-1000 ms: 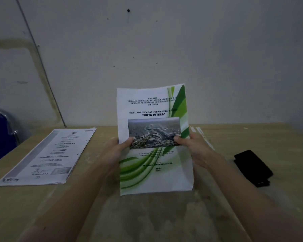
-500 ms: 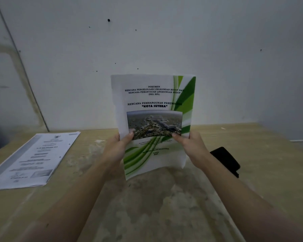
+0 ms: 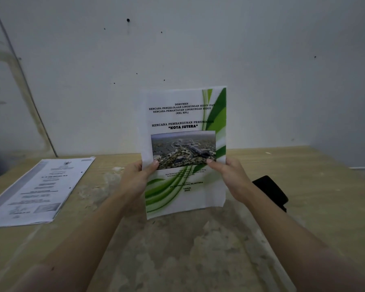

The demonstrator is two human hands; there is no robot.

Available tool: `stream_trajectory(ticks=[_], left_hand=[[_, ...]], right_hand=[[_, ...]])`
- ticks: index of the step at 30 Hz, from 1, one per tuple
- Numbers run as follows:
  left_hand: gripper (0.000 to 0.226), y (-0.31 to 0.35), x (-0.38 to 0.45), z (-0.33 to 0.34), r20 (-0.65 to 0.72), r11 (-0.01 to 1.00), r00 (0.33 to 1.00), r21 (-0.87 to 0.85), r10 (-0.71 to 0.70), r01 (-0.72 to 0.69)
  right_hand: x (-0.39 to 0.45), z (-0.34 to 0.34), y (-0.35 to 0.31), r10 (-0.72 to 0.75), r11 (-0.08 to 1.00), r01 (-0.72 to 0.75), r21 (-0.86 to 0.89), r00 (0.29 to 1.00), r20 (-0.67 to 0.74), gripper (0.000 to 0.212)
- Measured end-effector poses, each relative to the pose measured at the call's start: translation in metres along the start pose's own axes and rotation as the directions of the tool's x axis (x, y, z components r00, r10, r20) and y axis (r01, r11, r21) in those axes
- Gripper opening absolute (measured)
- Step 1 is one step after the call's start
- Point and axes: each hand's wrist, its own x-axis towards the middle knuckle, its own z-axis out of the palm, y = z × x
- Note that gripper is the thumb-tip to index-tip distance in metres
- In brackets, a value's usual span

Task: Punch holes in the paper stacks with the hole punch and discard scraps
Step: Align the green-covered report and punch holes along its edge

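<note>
Above the desk (image 3: 303, 186) your left hand (image 3: 135, 178) and right hand (image 3: 230, 175) pinch the green-covered paper stack (image 3: 183, 114) upright, unpunched; the stack at left (image 3: 40, 186) already shows holes.

The held paper stack (image 3: 184, 152) stands upright over the table (image 3: 303, 186), in front of the wall (image 3: 198, 49). Left of it, well apart, a second paper stack (image 3: 40, 188) lies flat on the table. Just right of it and partly behind the right forearm, a dark object (image 3: 272, 189) lies on the table.
</note>
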Motion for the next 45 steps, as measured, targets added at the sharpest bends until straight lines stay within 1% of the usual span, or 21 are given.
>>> stream_trajectory(ticks=[3,5,7,10,13,16,19,21,23,26,28,30,33,36,38,40,42,45], left_hand=[[0.019,0.001,0.001,0.0,0.03,1.0,1.0,0.013,-0.009,0.009],[0.019,0.0,0.0,0.0,0.067,1.0,0.997,-0.001,-0.031,0.031],[0.018,-0.001,-0.001,0.001,0.102,0.999,0.994,-0.013,-0.04,0.042],[0.008,0.0,-0.002,0.004,0.099,0.993,0.994,-0.106,-0.045,0.055],[0.013,0.003,-0.005,0.008,0.083,0.971,0.993,-0.217,-0.081,0.097],[0.018,0.004,-0.006,0.011,0.083,0.959,0.989,-0.249,-0.12,0.137],[0.018,0.005,-0.004,0.013,0.116,0.958,0.982,-0.228,-0.149,0.172],[0.029,0.006,-0.002,0.015,0.11,0.963,0.981,-0.202,-0.16,0.179],[0.034,0.008,0.0,0.015,0.1,0.968,0.983,-0.187,-0.152,0.169],[0.03,0.01,0.001,0.015,0.066,0.984,0.993,-0.139,-0.102,0.11],[0.032,0.013,0.0,0.015,0.048,0.988,0.996,-0.129,-0.078,0.083],[0.03,0.014,0.001,0.014,0.049,0.988,0.996,-0.131,-0.074,0.08],[0.025,0.014,0.001,0.011,0.028,0.991,0.996,-0.094,-0.089,0.092],[0.033,0.014,-0.002,0.011,0.016,0.993,0.996,-0.073,-0.091,0.092],[0.034,0.015,-0.003,0.012,0.026,0.995,0.997,-0.066,-0.078,0.079],[0.031,0.016,-0.003,0.011,0.029,0.995,0.997,-0.062,-0.076,0.077],[0.029,0.017,-0.003,0.011,0.035,0.993,0.996,-0.073,-0.085,0.088],[0.023,0.021,-0.003,0.01,0.038,0.99,0.995,-0.098,-0.094,0.097]], right_hand=[[0.001,-0.004,-0.004,-0.025,1.0,0.025,0.014,0.999,-0.035,0.011],[0.001,-0.004,-0.004,-0.01,1.0,0.01,0.013,1.0,-0.027,0.012],[0.0,-0.004,-0.004,0.018,0.999,-0.017,0.05,1.0,-0.013,0.013],[-0.002,-0.008,-0.007,0.022,0.997,-0.018,0.079,0.999,-0.042,0.016],[-0.003,-0.012,-0.01,0.003,1.0,-0.002,0.009,0.998,-0.063,0.017],[-0.003,-0.014,-0.013,0.03,0.999,-0.031,-0.008,0.994,-0.104,0.014],[0.0,-0.014,-0.017,0.015,0.999,-0.019,-0.032,0.993,-0.121,0.024],[0.001,-0.014,-0.02,0.032,0.998,-0.038,-0.041,0.988,-0.148,0.023],[0.003,-0.014,-0.023,0.052,0.998,-0.058,-0.028,0.982,-0.183,0.017],[0.004,-0.01,-0.027,0.028,0.999,-0.032,-0.017,0.977,-0.212,0.015],[0.004,-0.006,-0.029,0.008,1.0,-0.008,0.002,0.98,-0.201,0.019],[0.003,-0.003,-0.031,-0.018,1.0,0.021,0.015,0.981,-0.191,0.025],[0.0,-0.001,-0.028,-0.073,0.996,0.08,0.032,0.981,-0.182,0.026],[-0.004,0.0,-0.02,-0.07,0.997,0.077,0.031,0.981,-0.182,0.024],[-0.003,-0.001,-0.017,-0.061,0.996,0.072,0.043,0.973,-0.224,0.026],[-0.001,-0.001,-0.014,-0.059,0.997,0.07,0.039,0.971,-0.233,0.028],[-0.001,-0.001,-0.013,-0.064,0.998,0.069,0.016,0.976,-0.21,0.024],[0.003,-0.005,-0.015,-0.05,0.998,0.058,0.039,0.981,-0.187,0.02]])
